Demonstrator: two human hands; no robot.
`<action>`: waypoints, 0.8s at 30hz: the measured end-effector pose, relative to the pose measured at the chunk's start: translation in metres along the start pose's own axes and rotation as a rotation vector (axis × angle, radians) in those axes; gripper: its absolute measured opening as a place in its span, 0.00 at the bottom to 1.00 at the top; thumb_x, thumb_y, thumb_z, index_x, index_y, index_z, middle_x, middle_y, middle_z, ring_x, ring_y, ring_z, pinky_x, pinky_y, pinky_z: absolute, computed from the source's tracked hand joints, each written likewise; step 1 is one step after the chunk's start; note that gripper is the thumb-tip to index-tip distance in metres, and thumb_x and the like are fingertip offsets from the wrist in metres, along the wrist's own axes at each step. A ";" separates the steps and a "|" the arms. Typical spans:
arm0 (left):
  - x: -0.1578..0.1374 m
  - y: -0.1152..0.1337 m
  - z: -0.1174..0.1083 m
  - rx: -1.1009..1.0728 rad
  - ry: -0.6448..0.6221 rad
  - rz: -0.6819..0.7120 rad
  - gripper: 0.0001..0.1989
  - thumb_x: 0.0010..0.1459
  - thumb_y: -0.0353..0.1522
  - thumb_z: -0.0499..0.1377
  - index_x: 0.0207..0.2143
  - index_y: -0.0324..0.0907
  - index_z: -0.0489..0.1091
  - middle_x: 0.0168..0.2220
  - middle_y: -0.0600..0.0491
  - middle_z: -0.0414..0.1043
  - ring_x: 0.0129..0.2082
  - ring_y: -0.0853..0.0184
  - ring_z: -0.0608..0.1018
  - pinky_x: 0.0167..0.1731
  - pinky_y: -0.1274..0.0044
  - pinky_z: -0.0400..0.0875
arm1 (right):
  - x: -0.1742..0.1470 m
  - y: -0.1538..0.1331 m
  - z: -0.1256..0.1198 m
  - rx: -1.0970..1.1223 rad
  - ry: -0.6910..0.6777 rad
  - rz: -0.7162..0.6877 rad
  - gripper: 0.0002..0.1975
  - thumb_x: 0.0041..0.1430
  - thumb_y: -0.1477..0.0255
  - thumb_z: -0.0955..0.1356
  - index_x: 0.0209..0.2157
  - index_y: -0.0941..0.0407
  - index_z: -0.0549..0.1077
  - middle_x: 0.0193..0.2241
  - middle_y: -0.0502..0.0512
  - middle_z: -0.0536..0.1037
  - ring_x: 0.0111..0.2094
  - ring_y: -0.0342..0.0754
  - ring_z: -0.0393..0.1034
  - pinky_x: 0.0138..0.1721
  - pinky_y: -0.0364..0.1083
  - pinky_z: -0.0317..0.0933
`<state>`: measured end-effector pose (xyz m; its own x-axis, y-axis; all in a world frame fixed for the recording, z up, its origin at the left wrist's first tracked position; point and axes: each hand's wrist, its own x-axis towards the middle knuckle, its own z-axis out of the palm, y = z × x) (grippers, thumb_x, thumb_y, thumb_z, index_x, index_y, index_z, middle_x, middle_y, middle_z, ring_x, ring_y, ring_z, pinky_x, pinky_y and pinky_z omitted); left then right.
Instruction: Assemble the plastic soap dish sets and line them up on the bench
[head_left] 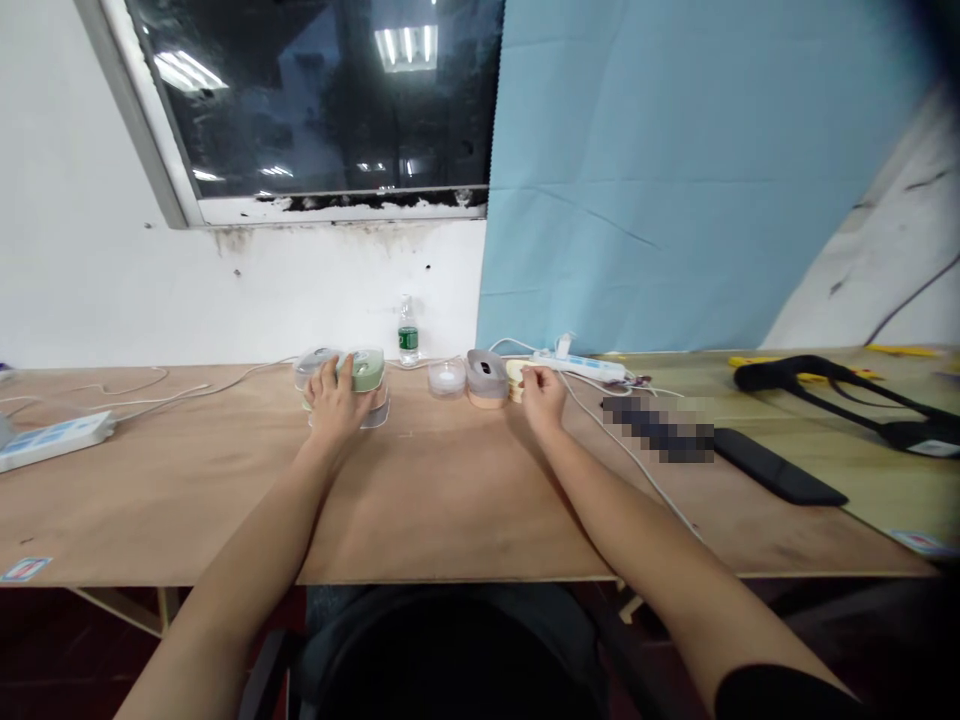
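Note:
My left hand (335,400) lies with its fingers spread over stacked small rounded boxes at the left of the table's middle. One fingertip touches the box with the light green lid (367,370). A box with a clear grey lid (315,362) is just behind that hand. My right hand (543,396) is closed, thumb and fingers pinched at a pale yellow stacked piece (515,376); the fingers partly hide it. Left of this piece stands a box with a grey top and peach base (487,380). A low clear round box (447,379) is beside that one.
A water bottle (407,332) stands against the wall. Power strips lie at the left (56,440) and behind my right hand (581,366), with white cables (637,465) across the table (442,500). A black phone-like slab (780,467) and black strapped gear (810,375) lie right.

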<state>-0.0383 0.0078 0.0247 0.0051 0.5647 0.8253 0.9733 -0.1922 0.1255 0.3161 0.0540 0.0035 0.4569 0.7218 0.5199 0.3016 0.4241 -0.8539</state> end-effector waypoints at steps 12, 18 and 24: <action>-0.023 0.052 0.014 -0.348 -0.381 0.641 0.22 0.60 0.39 0.53 0.55 0.41 0.64 0.58 0.41 0.62 0.55 0.54 0.67 0.53 0.62 0.62 | 0.029 0.067 -0.023 -0.581 -0.005 -0.090 0.20 0.53 0.69 0.63 0.47 0.58 0.73 0.47 0.65 0.69 0.50 0.56 0.60 0.55 0.55 0.53; -0.034 0.052 0.036 -0.391 -0.577 0.605 0.26 0.58 0.44 0.55 0.55 0.41 0.65 0.60 0.40 0.60 0.57 0.52 0.67 0.54 0.60 0.63 | 0.031 0.075 -0.022 -0.580 -0.050 -0.096 0.16 0.54 0.68 0.63 0.42 0.57 0.75 0.47 0.63 0.69 0.52 0.55 0.60 0.57 0.54 0.51; -0.034 0.042 0.038 -0.459 -0.685 0.569 0.25 0.61 0.45 0.51 0.53 0.39 0.67 0.51 0.42 0.71 0.52 0.57 0.72 0.52 0.66 0.66 | 0.030 0.066 -0.027 -0.574 -0.035 -0.098 0.12 0.53 0.69 0.63 0.36 0.58 0.74 0.39 0.63 0.72 0.47 0.56 0.62 0.52 0.54 0.56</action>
<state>0.0110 0.0112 -0.0188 0.7141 0.6051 0.3519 0.6028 -0.7872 0.1305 0.3724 0.0889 -0.0361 0.3786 0.7159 0.5866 0.7511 0.1327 -0.6468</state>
